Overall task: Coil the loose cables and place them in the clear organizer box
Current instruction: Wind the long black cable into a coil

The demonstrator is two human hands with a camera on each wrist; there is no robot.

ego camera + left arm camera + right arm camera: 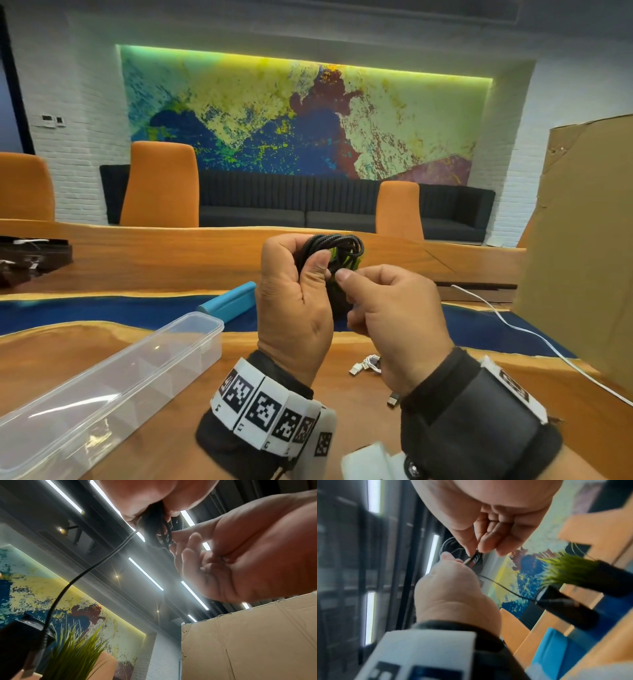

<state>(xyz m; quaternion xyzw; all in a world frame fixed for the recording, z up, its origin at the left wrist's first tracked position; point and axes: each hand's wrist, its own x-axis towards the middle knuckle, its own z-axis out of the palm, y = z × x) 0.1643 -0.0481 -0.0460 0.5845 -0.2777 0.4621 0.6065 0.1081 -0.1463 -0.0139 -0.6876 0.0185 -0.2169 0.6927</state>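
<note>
A black braided cable (337, 245) is wound into a small coil held up in front of me. My left hand (308, 263) grips the coil with fingers and thumb curled round it. My right hand (344, 277) pinches a strand of the same cable between thumb and forefinger, right against the coil. In the right wrist view the right hand (476, 550) nips the black cable (473, 558) beside the left hand (452, 566), and a loose tail runs to a black plug (559, 601). The clear organizer box (102, 383) lies empty at lower left.
A small white cable bundle (368, 364) and a loose plug (393, 399) lie on the wooden table (342, 394) under my hands. A long white cable (513, 329) trails right towards a tall cardboard box (582, 240). A blue case (229, 301) lies behind the organizer box.
</note>
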